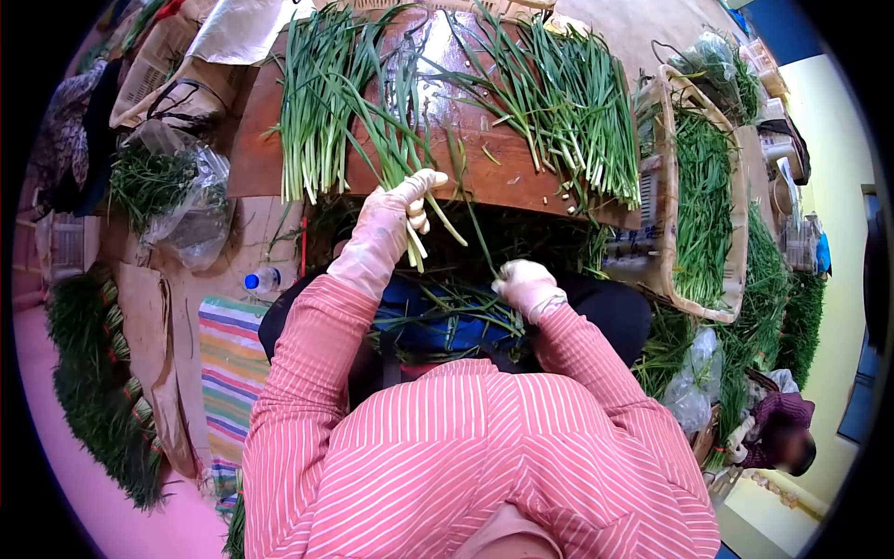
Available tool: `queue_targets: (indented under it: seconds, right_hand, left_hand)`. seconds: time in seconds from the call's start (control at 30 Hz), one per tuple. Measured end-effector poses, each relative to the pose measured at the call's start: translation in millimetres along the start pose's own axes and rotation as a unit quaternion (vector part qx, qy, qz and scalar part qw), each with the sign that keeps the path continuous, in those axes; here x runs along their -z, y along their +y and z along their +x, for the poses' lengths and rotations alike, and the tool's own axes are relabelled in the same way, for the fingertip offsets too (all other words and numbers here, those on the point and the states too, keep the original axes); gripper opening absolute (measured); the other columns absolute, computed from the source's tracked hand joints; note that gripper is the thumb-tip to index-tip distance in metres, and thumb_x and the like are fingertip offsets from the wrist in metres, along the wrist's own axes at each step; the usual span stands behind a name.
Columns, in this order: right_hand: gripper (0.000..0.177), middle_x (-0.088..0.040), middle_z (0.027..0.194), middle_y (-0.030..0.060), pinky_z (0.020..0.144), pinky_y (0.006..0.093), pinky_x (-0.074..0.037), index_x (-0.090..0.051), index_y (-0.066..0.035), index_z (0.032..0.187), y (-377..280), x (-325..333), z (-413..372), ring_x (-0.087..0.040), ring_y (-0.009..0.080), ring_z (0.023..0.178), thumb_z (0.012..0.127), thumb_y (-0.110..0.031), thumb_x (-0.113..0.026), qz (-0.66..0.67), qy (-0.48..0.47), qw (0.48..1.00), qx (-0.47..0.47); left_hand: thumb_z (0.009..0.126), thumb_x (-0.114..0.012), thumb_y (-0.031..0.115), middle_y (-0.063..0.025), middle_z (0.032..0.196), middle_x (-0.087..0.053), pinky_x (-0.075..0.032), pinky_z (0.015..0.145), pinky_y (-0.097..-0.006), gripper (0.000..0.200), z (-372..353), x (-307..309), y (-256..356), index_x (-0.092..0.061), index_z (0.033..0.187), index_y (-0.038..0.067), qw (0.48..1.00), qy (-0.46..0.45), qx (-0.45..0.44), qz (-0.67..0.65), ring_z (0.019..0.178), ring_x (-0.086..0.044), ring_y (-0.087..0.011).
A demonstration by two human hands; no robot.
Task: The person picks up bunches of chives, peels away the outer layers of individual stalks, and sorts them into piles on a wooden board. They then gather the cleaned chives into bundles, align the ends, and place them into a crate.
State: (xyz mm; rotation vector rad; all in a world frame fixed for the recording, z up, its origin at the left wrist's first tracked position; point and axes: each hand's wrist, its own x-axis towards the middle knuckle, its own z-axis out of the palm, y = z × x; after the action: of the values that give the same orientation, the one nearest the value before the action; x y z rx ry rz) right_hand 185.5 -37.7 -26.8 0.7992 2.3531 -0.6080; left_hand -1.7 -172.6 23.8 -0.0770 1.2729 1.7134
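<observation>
My left hand (399, 207), in a white glove, is closed around a small bunch of garlic chives (396, 160), their pale stem ends pointing down towards me. Lower and to the right, my gloved right hand (529, 287) is closed in a pinch on a single long green chive leaf (480, 228). On the brown table (466, 172) beyond my hands lie two piles: a left chive pile (317, 112) and a right chive pile (577, 112). Loose leaves (456, 317) cover the blue cloth on my lap.
To the right stands a long basket (666, 186) filled with chives. A plastic bag of greens (191, 200) and a capped bottle (264, 279) are on the left, near a striped mat (223, 373). Tied bundles (93, 391) line the far left. Another person (780, 429) is at lower right.
</observation>
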Motion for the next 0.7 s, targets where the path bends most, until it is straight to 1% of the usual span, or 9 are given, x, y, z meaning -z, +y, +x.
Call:
queue_targets:
  seconds: [0.07,0.17,0.23,0.33,0.4,0.5,0.6,0.67,0.7]
  right_hand:
    - [0.031,-0.067,0.090,0.0123,0.077,0.0387,-0.050,-0.070,-0.011,0.092,-3.6,6.9,-7.9,-0.064,0.0304,0.086,0.083,-0.038,-0.057,-0.093,0.012,0.992,-0.080]
    - [0.036,-0.066,0.093,0.0142,0.079,0.0368,-0.049,-0.069,-0.009,0.097,-7.1,24.7,-10.0,-0.063,0.0294,0.091,0.088,-0.040,-0.054,0.180,0.212,0.955,0.104]
    - [0.039,-0.066,0.095,0.0130,0.080,0.0353,-0.048,-0.068,-0.006,0.099,-32.1,44.3,-9.2,-0.062,0.0267,0.093,0.086,-0.042,-0.058,0.274,0.217,0.908,0.231]
    - [0.028,-0.065,0.081,0.0092,0.071,0.0293,-0.048,-0.068,-0.004,0.096,-58.9,46.2,-1.6,-0.062,0.0180,0.075,0.085,-0.030,-0.063,0.396,0.061,0.887,0.230]
    - [0.022,-0.062,0.070,0.0044,0.061,0.0252,-0.045,-0.066,-0.001,0.082,-66.2,38.1,-0.8,-0.057,0.0094,0.062,0.086,-0.022,-0.061,0.539,0.008,0.821,0.186]
    - [0.022,-0.063,0.067,0.0063,0.062,0.0280,-0.048,-0.067,-0.004,0.081,-52.4,33.5,-9.3,-0.059,0.0139,0.062,0.085,-0.024,-0.060,0.387,-0.015,0.911,0.139]
    - [0.022,-0.067,0.080,0.0087,0.065,0.0379,-0.050,-0.066,-0.009,0.079,-19.8,13.9,-5.8,-0.064,0.0277,0.071,0.081,-0.031,-0.062,0.012,0.028,0.993,0.112]
    - [0.022,-0.067,0.085,0.0088,0.071,0.0375,-0.050,-0.067,-0.010,0.082,-13.9,22.9,7.6,-0.065,0.0280,0.080,0.081,-0.032,-0.063,0.091,0.173,0.976,0.096]
    - [0.020,-0.068,0.079,0.0084,0.065,0.0315,-0.050,-0.068,-0.009,0.091,-18.7,36.1,14.3,-0.065,0.0189,0.067,0.084,-0.026,-0.061,0.140,0.235,0.955,0.119]
  left_hand:
    - [0.090,-0.059,0.027,0.0083,0.053,-0.031,-0.032,0.047,-0.0227,0.029,-1.8,-2.4,3.0,-0.066,0.100,0.001,1.000,-0.004,0.007,-0.005,0.044,-0.030,-0.0053]
    - [0.090,-0.059,0.028,0.0083,0.053,-0.031,-0.032,0.047,-0.0227,0.030,-2.3,-5.0,0.2,-0.066,0.102,0.001,1.000,-0.005,0.014,-0.001,0.044,-0.030,-0.0053]
    - [0.090,-0.059,0.029,0.0085,0.054,-0.031,-0.033,0.047,-0.0226,0.032,-2.9,-7.6,-1.2,-0.066,0.103,0.001,1.000,-0.003,0.022,0.015,0.045,-0.029,-0.0050]
    - [0.089,-0.060,0.030,0.0089,0.053,-0.033,-0.032,0.046,-0.0222,0.031,0.0,-6.7,-6.5,-0.067,0.103,0.003,0.999,-0.018,0.031,0.041,0.044,-0.030,-0.0050]
    - [0.085,-0.066,0.024,0.0070,0.055,-0.039,-0.032,0.042,-0.0207,0.025,-3.2,-3.8,-6.5,-0.068,0.096,0.002,0.998,-0.029,0.046,-0.027,0.045,-0.036,-0.0051]
    - [0.086,-0.065,0.027,0.0085,0.052,-0.034,-0.031,0.045,-0.0229,0.026,-1.8,-0.9,-15.2,-0.068,0.096,0.003,0.999,0.002,0.037,0.020,0.044,-0.032,-0.0054]
    - [0.085,-0.065,0.025,0.0085,0.052,-0.034,-0.031,0.045,-0.0232,0.025,-1.5,3.0,-6.5,-0.067,0.095,0.003,0.999,0.030,0.041,0.018,0.042,-0.031,-0.0057]
    - [0.084,-0.067,0.025,0.0085,0.051,-0.034,-0.029,0.044,-0.0230,0.022,-2.8,4.3,-10.4,-0.068,0.092,0.004,0.997,0.036,0.063,0.030,0.041,-0.030,-0.0061]
    - [0.083,-0.068,0.024,0.0083,0.052,-0.034,-0.029,0.044,-0.0231,0.021,-6.4,1.8,-13.1,-0.068,0.090,0.005,0.997,0.023,0.066,0.030,0.041,-0.030,-0.0061]
